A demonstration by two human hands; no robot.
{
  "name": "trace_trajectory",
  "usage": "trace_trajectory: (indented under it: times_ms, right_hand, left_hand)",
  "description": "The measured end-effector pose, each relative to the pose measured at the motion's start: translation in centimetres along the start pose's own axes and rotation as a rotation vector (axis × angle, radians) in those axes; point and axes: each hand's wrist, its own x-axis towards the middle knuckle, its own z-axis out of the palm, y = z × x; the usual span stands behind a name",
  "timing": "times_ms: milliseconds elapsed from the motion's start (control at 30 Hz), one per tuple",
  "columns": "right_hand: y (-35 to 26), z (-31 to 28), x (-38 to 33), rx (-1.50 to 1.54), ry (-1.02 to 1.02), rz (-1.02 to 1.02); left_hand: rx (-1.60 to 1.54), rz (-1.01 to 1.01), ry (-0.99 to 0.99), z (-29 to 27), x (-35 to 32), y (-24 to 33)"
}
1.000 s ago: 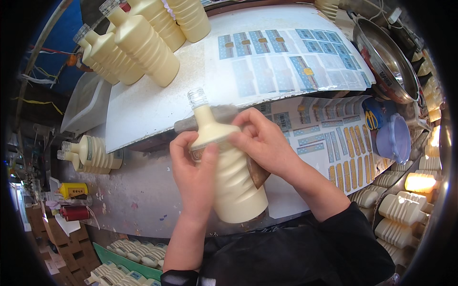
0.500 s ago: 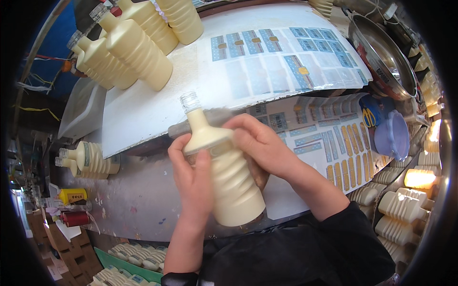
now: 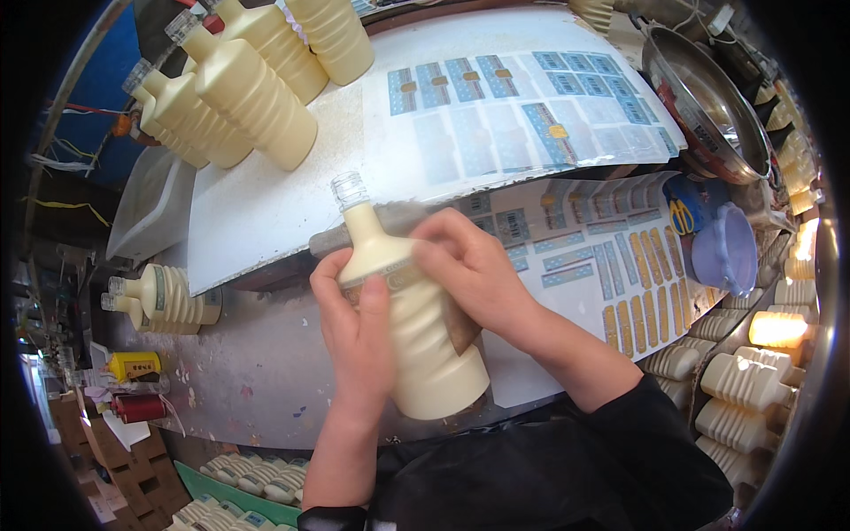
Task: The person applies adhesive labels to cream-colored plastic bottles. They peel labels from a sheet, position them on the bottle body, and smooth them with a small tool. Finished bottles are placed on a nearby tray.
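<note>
A cream plastic bottle (image 3: pixel 429 363) with ribbed sides and a clear threaded neck stands tilted in front of me. Around its shoulder runs a grey-green label strip (image 3: pixel 390 278) with a pale printed pattern. My left hand (image 3: pixel 350 327) grips the bottle's left side, the thumb pressed on the label's left part. At the right shoulder, my right hand (image 3: pixel 469 265) has thumb and fingers pinched together against the strip's right end, which they cover. A brown patch shows below that hand at the bottle's side; what it is I cannot make out.
Several similar bottles (image 3: pixel 257 97) stand on the white board (image 3: pixel 354 133) at far left. Label sheets (image 3: pixel 567 301) spread to the right, beside yellow-handled scissors (image 3: pixel 682 217), a lilac basin (image 3: pixel 724 252) and a steel pan (image 3: pixel 708 97). More bottles (image 3: pixel 748 382) lie stacked at right.
The label's middle, blurred and glossy before, now lies plainly against the bottle with its print showing. My right fingertips have shifted slightly left along the strip; the left hand holds nearly the same place.
</note>
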Motion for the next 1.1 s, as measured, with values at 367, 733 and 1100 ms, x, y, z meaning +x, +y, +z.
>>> trace_trajectory:
  times_ms: [367,733,1100]
  right_hand:
    - [-0.1,-0.6,0.0,-0.167,-0.07,-0.038]
    - [-0.4,-0.3,0.1,-0.162,-0.021,-0.025]
    - [-1.7,0.1,0.4,-0.193,0.021,0.05]
  left_hand:
    - [-0.029,-0.1,0.008,0.0,0.2,0.3]
    - [-0.039,-0.069,-0.006,0.0,0.2,0.5]
    - [-0.103,-0.097,-0.034,-0.2,0.2,-0.4]
